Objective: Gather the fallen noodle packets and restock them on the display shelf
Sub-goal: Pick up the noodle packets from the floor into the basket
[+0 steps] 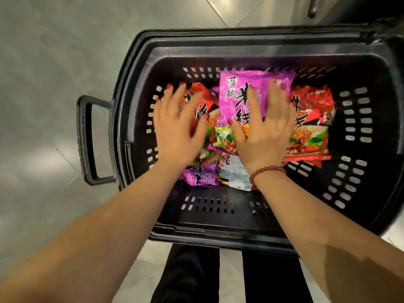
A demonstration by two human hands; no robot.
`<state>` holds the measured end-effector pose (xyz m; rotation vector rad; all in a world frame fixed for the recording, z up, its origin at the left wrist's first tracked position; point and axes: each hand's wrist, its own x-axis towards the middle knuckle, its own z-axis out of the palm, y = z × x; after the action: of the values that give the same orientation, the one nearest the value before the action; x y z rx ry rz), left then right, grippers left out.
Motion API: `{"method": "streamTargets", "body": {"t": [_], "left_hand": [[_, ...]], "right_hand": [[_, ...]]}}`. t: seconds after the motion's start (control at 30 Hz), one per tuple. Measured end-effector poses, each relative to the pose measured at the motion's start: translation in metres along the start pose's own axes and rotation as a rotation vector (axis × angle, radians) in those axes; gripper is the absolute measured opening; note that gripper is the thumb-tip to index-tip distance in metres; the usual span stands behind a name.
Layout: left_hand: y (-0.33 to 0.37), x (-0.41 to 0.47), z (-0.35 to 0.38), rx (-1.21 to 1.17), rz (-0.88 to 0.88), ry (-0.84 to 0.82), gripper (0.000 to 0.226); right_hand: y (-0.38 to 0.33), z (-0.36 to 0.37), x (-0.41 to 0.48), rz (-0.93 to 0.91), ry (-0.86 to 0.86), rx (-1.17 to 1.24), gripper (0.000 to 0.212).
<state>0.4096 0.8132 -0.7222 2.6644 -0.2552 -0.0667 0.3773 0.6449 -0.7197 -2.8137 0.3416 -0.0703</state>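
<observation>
A black plastic basket [240,42] stands on the floor with several noodle packets inside. A purple packet [236,99] lies on top in the middle, and my right hand [264,130] rests flat on it with straight fingers. A red packet [310,123] lies to its right. My left hand [175,125], fingers spread and blurred, is over another red packet [203,103] at the basket's left. Below my hands lie a second purple packet [201,173] and a white-backed packet [234,173].
Grey tiled floor [54,84] surrounds the basket. The basket's side handle [86,138] sticks out to the left. My legs in dark trousers [188,276] stand just in front of it. A dark fixture [328,7] is at the top right.
</observation>
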Motion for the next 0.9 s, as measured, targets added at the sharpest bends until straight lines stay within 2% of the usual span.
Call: {"method": "streamTargets", "body": {"t": [0.07, 0.17, 0.3, 0.4, 0.47, 0.57, 0.67, 0.9], "left_hand": [[0.008, -0.012, 0.008, 0.025, 0.051, -0.178, 0.051], [0.004, -0.024, 0.023, 0.116, -0.025, -0.401, 0.055], [-0.014, -0.029, 0.041, 0.222, -0.036, -0.506, 0.057], [-0.016, -0.024, 0.045, 0.275, -0.041, -0.562, 0.058], [-0.014, -0.02, 0.038, 0.296, -0.025, -0.606, 0.056], [-0.005, -0.02, 0.016, 0.285, -0.019, -0.573, 0.054], [0.01, -0.021, -0.015, 0.228, -0.061, -0.505, 0.052], [0.086, -0.031, -0.127, 0.118, 0.175, -0.47, 0.046]], "right_hand": [[0.006, 0.007, -0.004, -0.099, -0.051, -0.042, 0.056], [0.018, 0.011, -0.005, -0.146, -0.137, -0.088, 0.057], [0.023, 0.023, 0.003, -0.182, -0.245, -0.095, 0.061], [0.021, 0.03, 0.006, -0.159, -0.289, -0.099, 0.06], [0.02, 0.026, 0.008, -0.136, -0.381, -0.127, 0.061], [0.015, 0.005, 0.008, -0.114, -0.458, -0.143, 0.062], [0.012, -0.032, 0.004, -0.09, -0.385, -0.052, 0.055], [0.013, -0.17, -0.032, -0.076, -0.258, 0.008, 0.04]]}}
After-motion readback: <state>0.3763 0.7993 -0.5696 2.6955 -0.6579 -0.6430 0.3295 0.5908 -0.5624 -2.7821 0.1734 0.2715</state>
